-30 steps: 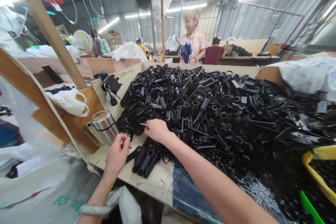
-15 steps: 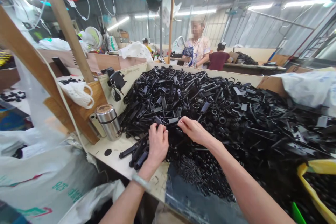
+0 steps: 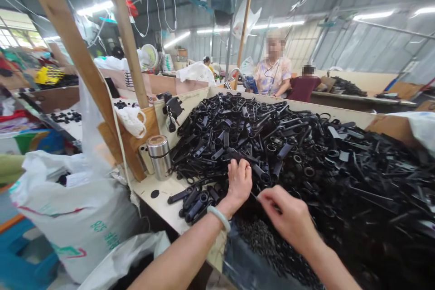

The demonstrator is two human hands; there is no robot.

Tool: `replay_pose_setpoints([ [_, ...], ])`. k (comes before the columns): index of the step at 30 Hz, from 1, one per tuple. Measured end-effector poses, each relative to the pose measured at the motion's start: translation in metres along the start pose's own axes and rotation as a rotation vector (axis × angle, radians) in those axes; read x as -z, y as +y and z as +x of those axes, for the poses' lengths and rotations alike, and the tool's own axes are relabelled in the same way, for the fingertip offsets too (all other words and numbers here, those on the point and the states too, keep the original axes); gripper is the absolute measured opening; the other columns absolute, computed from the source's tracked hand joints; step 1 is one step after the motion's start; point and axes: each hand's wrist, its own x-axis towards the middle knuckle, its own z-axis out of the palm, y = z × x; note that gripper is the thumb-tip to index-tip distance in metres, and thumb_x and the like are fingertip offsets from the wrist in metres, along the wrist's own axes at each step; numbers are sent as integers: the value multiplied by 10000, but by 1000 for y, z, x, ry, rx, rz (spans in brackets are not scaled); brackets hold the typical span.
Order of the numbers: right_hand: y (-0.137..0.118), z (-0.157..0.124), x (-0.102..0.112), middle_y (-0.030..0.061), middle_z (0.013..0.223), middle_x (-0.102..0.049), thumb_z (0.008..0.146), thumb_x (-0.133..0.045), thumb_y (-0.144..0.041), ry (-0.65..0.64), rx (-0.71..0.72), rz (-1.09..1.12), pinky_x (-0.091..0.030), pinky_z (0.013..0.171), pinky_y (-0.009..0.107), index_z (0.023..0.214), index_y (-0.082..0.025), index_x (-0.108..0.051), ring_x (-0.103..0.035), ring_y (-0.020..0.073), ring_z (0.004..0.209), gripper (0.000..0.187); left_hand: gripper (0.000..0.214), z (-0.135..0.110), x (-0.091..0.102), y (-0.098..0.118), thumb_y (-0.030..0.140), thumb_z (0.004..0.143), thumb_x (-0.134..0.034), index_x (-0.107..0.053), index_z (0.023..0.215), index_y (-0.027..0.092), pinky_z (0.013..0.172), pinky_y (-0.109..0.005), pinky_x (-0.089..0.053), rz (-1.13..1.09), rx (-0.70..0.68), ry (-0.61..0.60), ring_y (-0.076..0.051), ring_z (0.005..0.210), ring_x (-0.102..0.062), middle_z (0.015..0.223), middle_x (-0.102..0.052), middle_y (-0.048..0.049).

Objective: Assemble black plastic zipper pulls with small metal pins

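Note:
My left hand [image 3: 239, 181], with a pale bangle [image 3: 219, 217] at the wrist, is closed at the near edge of a big heap of black plastic parts [image 3: 217, 138]. Its fingers curl round a long black plastic part [image 3: 239, 156], mostly hidden by the hand and hard to tell from the heap. To the right and nearer me, my right hand [image 3: 287, 213] is pinched, thumb against forefinger. Something thin and dark shows at its fingertips, too small to name. Below the hands lies a pile of tiny black pieces [image 3: 263, 240]. Several finished-looking black parts [image 3: 195, 201] lie left of my left hand.
A steel flask [image 3: 159, 158] stands on the table's left side beside wooden posts [image 3: 127, 31]. Keys [image 3: 171, 122] hang at the side board. A white sack [image 3: 81, 222] stands on the left. Two people [image 3: 273, 70] are across the room behind the far board.
The view has swung left. My right hand has drawn back from the heap, down and nearer me, still pinched. My left hand stays closed by the heap.

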Motion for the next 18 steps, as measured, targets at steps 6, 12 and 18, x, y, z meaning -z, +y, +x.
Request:
replay_pose_setpoints([
  [6, -65, 10, -72, 75, 1106, -700, 974, -606, -158, -408, 201, -318, -505, 698, 272, 1138, -206, -664, -700, 199, 897, 180, 290, 26, 52, 4, 347, 990, -651, -662, 1233, 190, 945, -479, -581, -1, -241, -483, -248, 1097, -682, 1276, -681, -93],
  [12, -82, 52, -104, 139, 1095, -706, 957, -560, -62, -478, 15, -462, -515, 663, 338, 1095, -151, -680, -713, 266, 881, 203, 205, 37, 106, 7, 278, 986, -643, -721, 1163, 209, 1016, -460, -535, 45, -371, -633, -224, 1100, -698, 1228, -742, -56],
  [18, -66, 71, -78, 120, 1097, -699, 982, -556, -102, -494, -14, -491, -495, 666, 294, 1011, -177, -706, -710, 224, 899, 170, 395, -9, 127, -71, 322, 1047, -374, -723, 1201, 220, 970, -416, -512, 186, -105, -164, -279, 1114, -677, 1163, -773, -65],
])
